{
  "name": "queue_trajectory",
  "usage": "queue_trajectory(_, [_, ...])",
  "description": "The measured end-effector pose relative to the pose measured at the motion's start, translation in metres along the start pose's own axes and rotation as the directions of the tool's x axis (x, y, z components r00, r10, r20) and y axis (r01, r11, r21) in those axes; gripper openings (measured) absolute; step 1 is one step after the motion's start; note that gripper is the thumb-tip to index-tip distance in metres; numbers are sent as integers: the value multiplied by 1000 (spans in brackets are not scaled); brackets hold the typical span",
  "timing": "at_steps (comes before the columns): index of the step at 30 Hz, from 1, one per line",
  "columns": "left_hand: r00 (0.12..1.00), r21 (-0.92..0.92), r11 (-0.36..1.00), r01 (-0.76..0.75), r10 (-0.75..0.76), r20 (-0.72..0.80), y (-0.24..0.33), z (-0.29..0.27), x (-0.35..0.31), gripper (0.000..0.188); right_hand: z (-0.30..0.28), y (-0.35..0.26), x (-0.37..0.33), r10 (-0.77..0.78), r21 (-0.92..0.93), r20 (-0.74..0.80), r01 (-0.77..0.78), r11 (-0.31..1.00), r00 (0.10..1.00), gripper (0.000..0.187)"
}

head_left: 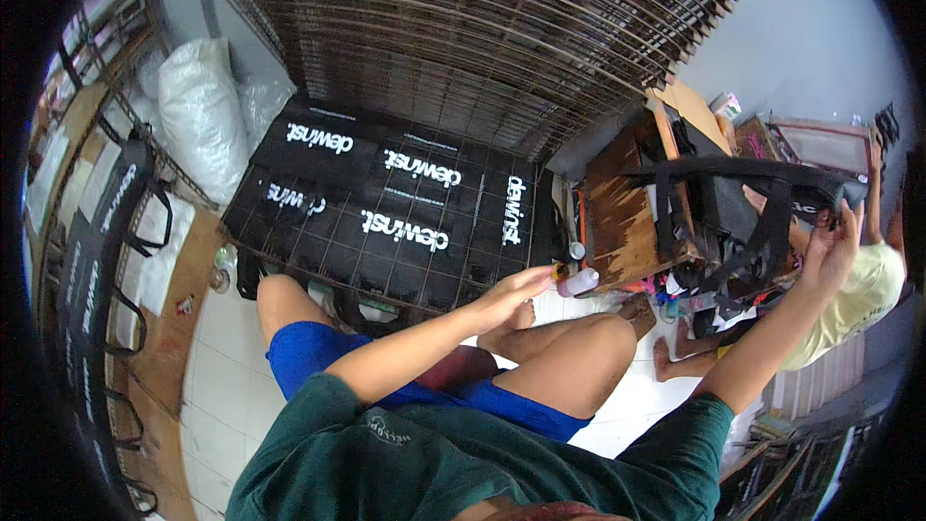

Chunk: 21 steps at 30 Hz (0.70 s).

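A: Black bag (pixel 743 203) sits up high on the right, draped over the wooden stand (pixel 627 217), straps hanging down its front. My right hand (pixel 831 241) is raised to its far end, fingers curled onto the fabric edge there. Looks like a pinch grip, likely to keep the cloth taut.

B: Left hand?

A: Left hand (pixel 516 291) reaches forward past the knees, fingers closed around a small pale bottle (pixel 579 281), tip pointing toward the stand's lower edge. Held low and level, my guess is so it's ready near the work spot.

B: What else is around?

A: Stack of black printed bags (pixel 386 203) lies flat on the wire rack (pixel 289 265) straight ahead, with a big wire-grid stack (pixel 482 29) above. White sacks (pixel 198 111) far left. Another person in a yellow shirt (pixel 863 294) sits just behind my right arm.

B: Room to move?

A: Tight on the right: the stand, clutter under it and that person crowd the arm. White tile floor (pixel 227 376) on the left is more open. Rack edge sits just beyond my left knee.
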State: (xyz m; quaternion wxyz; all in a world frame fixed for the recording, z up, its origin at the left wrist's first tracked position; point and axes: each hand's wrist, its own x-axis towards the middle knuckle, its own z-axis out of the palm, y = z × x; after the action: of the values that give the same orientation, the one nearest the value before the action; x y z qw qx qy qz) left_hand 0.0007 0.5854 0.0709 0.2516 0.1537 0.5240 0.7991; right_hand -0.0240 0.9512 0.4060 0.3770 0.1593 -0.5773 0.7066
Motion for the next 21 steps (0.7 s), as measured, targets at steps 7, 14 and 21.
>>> queue_trajectory(7, [956,-642,765,53,148,254,61,-2,-9,83,152,-8,-77,165,-133,206,-140,981,964,54])
queue_trajectory(14, [895,-415,868,-272,70,-441,131,-181,-180,38,279,133,-163,520,55,347,-571,819,780,44])
queue_trajectory(21, [791,-262,929,-261,51,-609,229,-390,-242,33,446,316,-191,710,124,538,-876,466,454,29])
